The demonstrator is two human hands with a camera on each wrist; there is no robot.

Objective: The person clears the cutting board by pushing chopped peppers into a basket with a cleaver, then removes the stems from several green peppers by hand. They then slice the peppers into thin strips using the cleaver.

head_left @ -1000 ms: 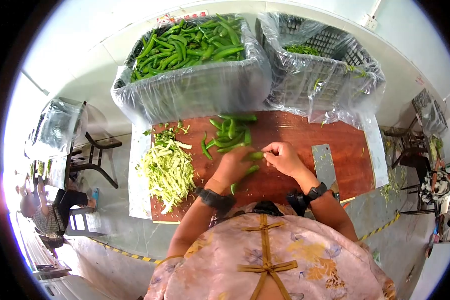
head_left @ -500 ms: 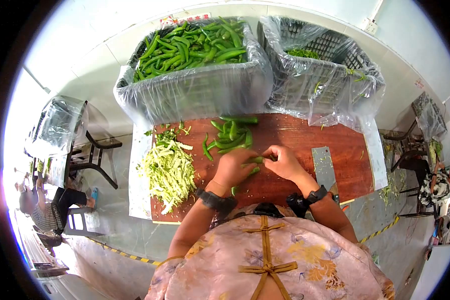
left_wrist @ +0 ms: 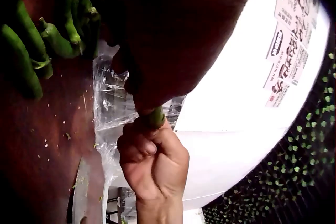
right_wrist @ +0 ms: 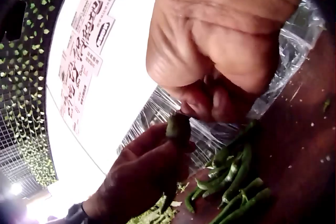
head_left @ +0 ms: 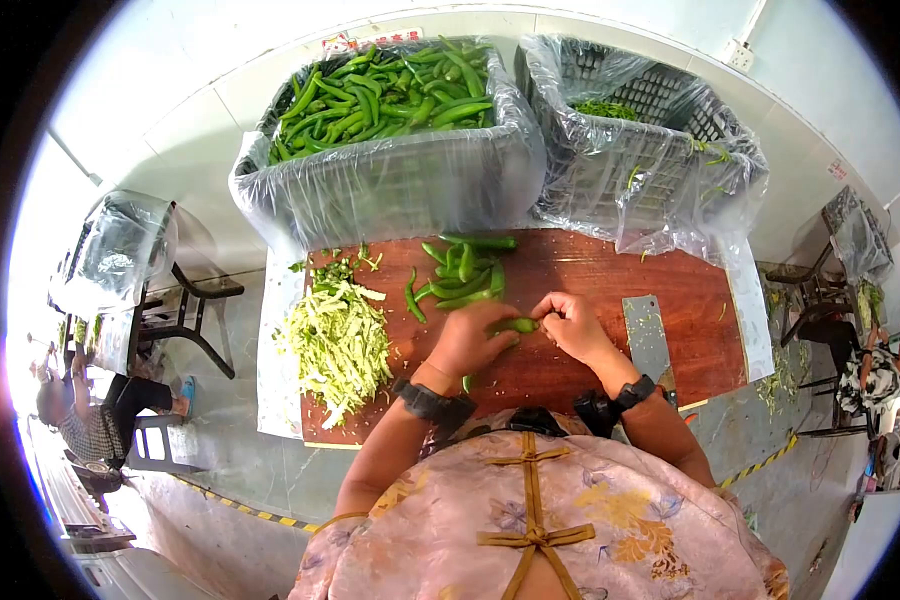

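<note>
My left hand [head_left: 467, 337] grips a green pepper [head_left: 515, 325] over the cutting board, its end pointing to the right. My right hand [head_left: 573, 328] is curled, with thumb and fingertips at the pepper's end. Up close in the right wrist view, the blunt green pepper end [right_wrist: 178, 128] comes out of the left fist, right against the curled right fingers. Most of the pepper's body is hidden in the left palm. Several whole green peppers [head_left: 463, 270] lie in a pile just beyond the left hand. Another pepper [head_left: 468, 383] shows partly beneath it.
Shredded pale green vegetable [head_left: 338, 345] is heaped at the board's left. A cleaver [head_left: 650, 340] lies flat on the right of the red-brown board [head_left: 705, 320]. Behind stand a plastic-lined crate [head_left: 390, 190] full of peppers and another lined crate [head_left: 650, 180] with some green bits.
The right hand's fingers have shifted slightly around the pepper's end and now sit a little further right. The left hand keeps its grip. The pile, shreds and cleaver have stayed put.
</note>
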